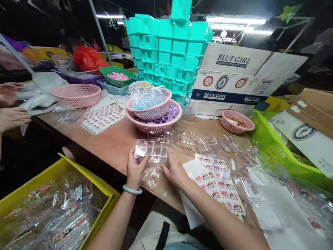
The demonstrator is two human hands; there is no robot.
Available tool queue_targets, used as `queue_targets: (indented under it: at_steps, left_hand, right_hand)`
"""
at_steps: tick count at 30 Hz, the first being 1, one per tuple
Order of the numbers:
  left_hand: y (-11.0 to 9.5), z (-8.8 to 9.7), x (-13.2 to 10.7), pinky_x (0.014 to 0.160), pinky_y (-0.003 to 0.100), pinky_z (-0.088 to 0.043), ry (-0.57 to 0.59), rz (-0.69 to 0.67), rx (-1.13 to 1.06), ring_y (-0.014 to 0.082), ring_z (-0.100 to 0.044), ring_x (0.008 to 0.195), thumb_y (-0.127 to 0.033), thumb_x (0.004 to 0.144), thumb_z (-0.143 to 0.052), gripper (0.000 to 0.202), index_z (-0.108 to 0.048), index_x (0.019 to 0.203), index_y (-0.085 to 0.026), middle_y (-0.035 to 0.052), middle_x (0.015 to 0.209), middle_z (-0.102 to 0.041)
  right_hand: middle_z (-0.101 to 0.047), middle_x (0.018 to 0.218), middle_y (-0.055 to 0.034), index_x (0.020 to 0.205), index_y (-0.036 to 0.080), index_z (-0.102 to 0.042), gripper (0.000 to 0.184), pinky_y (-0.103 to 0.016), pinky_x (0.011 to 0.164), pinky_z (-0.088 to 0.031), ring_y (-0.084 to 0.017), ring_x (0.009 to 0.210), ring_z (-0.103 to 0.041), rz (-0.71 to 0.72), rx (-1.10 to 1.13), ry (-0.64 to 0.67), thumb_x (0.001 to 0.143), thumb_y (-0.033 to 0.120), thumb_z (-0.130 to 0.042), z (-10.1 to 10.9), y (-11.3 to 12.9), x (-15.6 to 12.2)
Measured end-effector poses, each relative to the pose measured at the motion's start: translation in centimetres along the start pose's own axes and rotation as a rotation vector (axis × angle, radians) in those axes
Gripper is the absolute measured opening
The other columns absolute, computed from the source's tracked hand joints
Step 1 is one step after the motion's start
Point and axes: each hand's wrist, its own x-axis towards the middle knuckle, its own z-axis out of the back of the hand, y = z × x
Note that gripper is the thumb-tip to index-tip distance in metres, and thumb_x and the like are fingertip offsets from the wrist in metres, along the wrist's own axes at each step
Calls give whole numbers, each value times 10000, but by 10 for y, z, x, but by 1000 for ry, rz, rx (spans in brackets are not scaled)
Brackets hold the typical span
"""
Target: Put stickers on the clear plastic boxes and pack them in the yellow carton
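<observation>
Between my two hands is a clear plastic tray (156,150) with dividers, held above the near edge of the table. My left hand (135,169), with a pale green bangle at the wrist, grips its left end. The fingers of my right hand (176,169) close on its right end. Just below the tray lie more clear plastic pieces (151,176), partly hidden by it. Sheets of cartoon animal stickers (221,184) lie right of my right forearm. Clear plastic cases (205,142), some with stickers, spread behind and to the right.
Stacked pink baskets (153,129) hold purple pieces and clear-blue plastic. Farther back stand teal bins (169,52) and a Blue Girl carton (223,80). A yellow bin (104,189) of packed cases sits lower left; a green crate (281,149) stands right. Another person's hands (13,118) show at far left.
</observation>
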Motion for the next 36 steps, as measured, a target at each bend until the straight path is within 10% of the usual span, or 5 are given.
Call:
queue_targets:
  at_steps: [7, 12, 24, 29, 36]
  left_hand:
    - [11, 87, 94, 896, 354, -502, -404, -90, 111, 185, -642, 951, -337, 785, -659, 560, -468, 1278, -152, 72, 997, -649]
    - [-18, 105, 152, 1005, 492, -401, -494, -178, 288, 329, -476, 1233, -310, 737, -706, 568, -515, 1233, -110, 177, 1225, -556]
    - [-2, -19, 98, 943, 478, -397, 168, -566, 1025, 337, -480, 1101, -315, 732, -704, 535, -536, 1213, -151, 151, 1128, -580]
    - [1, 27, 97, 974, 447, -390, 164, -617, 1039, 301, -480, 1062, -175, 774, -585, 423, -563, 1196, -162, 123, 1090, -582]
    - [9, 71, 109, 1103, 542, -294, 66, -639, 1031, 346, -332, 1352, -103, 759, -491, 520, -518, 1278, -122, 205, 1401, -422]
  right_hand:
    - [-371, 1486, -203, 1488, 126, -247, 805, -510, 1078, -375, -324, 1375, -360, 69, 17, 163, 778, 190, -621, -83, 61, 91]
    - [-484, 1411, -154, 1404, 165, -415, 691, -429, 1026, -436, -288, 1255, -502, 191, -126, 100, 752, 193, -643, -70, 84, 123]
    - [-551, 1243, -161, 1388, 163, -349, 795, -679, 1095, -156, -376, 1215, -452, 118, -480, -191, 687, 176, -722, 25, 4, 97]
    - [-487, 1216, -131, 1303, 177, -426, 573, -378, 937, -496, -242, 1078, -519, 224, -257, -199, 768, 189, -633, -32, 35, 93]
    - [-411, 1409, -139, 1346, 180, -434, 450, -428, 1032, -416, -280, 1244, -428, 420, -363, -31, 905, 243, -500, -70, 55, 119]
